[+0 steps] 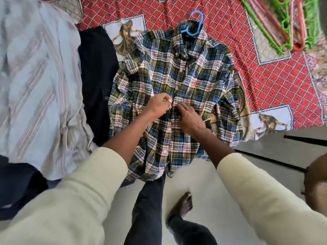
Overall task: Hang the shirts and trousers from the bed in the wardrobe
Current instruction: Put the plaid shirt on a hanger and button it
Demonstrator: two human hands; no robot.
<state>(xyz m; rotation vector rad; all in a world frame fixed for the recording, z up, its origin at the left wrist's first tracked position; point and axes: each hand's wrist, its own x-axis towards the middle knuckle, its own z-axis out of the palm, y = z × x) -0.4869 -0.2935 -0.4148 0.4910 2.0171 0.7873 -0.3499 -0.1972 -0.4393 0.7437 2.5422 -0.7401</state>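
Note:
A plaid shirt [178,82] in blue, green, white and red lies flat on the bed with a blue hanger [194,23] inside its collar; only the hook and part of the bar show. My left hand [159,106] pinches the shirt's front placket at mid-chest. My right hand [189,118] rests on the placket just beside it, fingertips curled onto the cloth edge. A dark garment [97,82] lies left of the shirt, and a pale striped shirt [39,85] is spread at the far left.
The red patterned bedspread [276,82] covers the bed. A pile of green and pink hangers [286,23] lies at the top right. Dark cloth [19,184] sits at the lower left. Pale floor [208,184] and my legs are below; a brown object [316,179] stands at right.

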